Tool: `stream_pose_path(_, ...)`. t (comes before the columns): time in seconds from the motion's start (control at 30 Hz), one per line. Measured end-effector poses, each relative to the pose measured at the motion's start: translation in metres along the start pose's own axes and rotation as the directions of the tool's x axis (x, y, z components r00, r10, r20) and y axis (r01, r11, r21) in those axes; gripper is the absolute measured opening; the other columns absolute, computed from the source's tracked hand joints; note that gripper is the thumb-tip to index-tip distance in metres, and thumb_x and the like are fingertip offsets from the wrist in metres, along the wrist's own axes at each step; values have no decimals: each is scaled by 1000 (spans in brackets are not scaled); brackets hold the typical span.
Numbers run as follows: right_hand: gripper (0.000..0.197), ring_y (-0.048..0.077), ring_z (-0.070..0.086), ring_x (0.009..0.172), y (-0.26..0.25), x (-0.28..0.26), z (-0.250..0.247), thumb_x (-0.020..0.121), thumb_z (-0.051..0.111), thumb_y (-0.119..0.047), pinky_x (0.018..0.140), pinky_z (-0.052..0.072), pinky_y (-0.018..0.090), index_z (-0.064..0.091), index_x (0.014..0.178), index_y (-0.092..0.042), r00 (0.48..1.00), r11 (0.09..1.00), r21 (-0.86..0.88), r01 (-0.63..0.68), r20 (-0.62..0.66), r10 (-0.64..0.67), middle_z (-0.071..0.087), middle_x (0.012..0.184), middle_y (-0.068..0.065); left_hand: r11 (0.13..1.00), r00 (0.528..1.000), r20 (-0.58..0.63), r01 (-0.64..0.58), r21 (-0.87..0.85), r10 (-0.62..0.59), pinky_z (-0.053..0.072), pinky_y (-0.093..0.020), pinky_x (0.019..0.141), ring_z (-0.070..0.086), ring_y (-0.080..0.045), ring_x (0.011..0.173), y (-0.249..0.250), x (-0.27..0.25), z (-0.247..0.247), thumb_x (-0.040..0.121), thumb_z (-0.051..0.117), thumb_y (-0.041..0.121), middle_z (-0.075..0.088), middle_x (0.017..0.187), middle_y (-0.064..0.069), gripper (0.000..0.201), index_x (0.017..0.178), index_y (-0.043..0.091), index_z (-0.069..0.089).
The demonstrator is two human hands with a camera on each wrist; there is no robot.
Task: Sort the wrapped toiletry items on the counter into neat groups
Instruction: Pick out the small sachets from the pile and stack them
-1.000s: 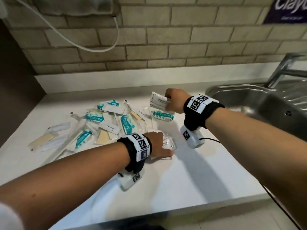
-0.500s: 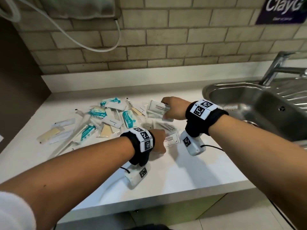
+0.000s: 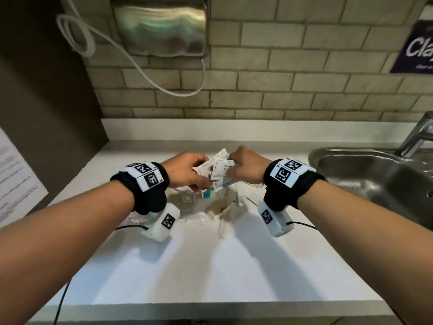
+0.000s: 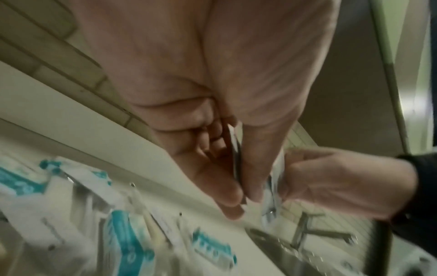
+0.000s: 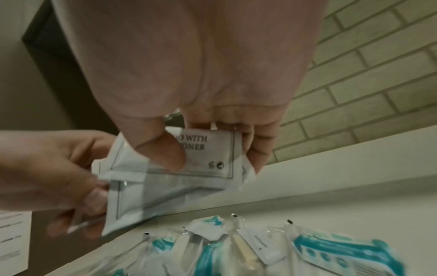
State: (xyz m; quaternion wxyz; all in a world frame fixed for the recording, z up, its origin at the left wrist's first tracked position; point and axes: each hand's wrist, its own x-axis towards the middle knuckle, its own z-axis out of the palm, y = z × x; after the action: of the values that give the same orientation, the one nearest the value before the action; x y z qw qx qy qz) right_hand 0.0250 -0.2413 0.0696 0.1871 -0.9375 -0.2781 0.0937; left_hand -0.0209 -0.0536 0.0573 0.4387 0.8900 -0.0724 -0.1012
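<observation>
- Two hands are seen above the white tabletop (image 3: 210, 266), raised over a heap of packets.
- White shampoo packets (image 5: 170, 179) are held between both hands; at least three flat ones are seen, fanned and overlapping, but the full count cannot be told.
- The top packet is white with a thin dark line near its edge and dark letters, partly covered by the thumb.
- The left hand (image 3: 185, 171) is curled, and its fingers (image 5: 94, 198) are pinched on the left side of the packets.
- The right hand (image 3: 248, 168) is curled too, with its thumb on the front of the top packet and its fingers (image 5: 257, 149) behind it.
- The heap of packets (image 5: 260, 248) lies on the tabletop under the hands; many have teal and white wrappers, some are clear with a pale stick inside. They are too blurred and piled to count.
- One metal sink (image 3: 365, 174) is set in the tabletop to the right, with one tap (image 3: 419, 132) behind it.
- One metal box (image 3: 161, 24) is fixed on the brick wall, with one white cord (image 3: 131, 59) looped beside it.
</observation>
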Motion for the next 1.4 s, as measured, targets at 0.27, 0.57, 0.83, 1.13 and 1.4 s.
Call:
stream_pose_path(0.27,15,24,53,83,-55,48,-4,94,51,-23,70,41,33,44,100,-12,997,986,151,76,-23,-73,57,96,11,980,987,-155,6,-197,-37,61,-30,65,71,-30,83,-20,-32,-60,75,75,-6,70,103,-9,56,124,8,52)
stream_pose_path(0.57,55,27,59,72,-141,117,16,89,65,-13,68,55,43,30,131,-10,980,895,401,197,-65,-187,56,94,14,863,941,-270,41,-504,-203,58,-30,54,68,-27,74,-53,-57,-123,97,45,15,61,113,-11,31,128,15,45)
stream_pose_path(0.83,49,13,61,59,-195,166,52,85,65,-48,52,49,23,44,116,-16,975,903,393,174,61,-214,69,80,-1,948,796,-569,17,-317,-205,38,-20,39,52,-13,50,-111,-71,-178,101,43,23,62,88,-10,17,115,13,49)
stream_pose_path(1.13,32,23,57,110,-216,197,115,84,68,-30,83,40,24,65,113,-15,898,927,-230,296,398,-188,62,118,4,973,669,-718,36,-228,-193,41,-22,43,53,-10,49,-153,-72,-220,102,42,25,65,85,1,19,118,16,47)
stream_pose_path(1.4,28,26,50,106,-209,173,161,88,60,-24,91,43,36,53,113,-13,804,818,-341,464,549,-227,47,113,6,946,752,-625,-1,-323,-212,55,-23,50,58,-17,57,-169,-63,-208,101,46,17,63,105,-9,45,142,28,34)
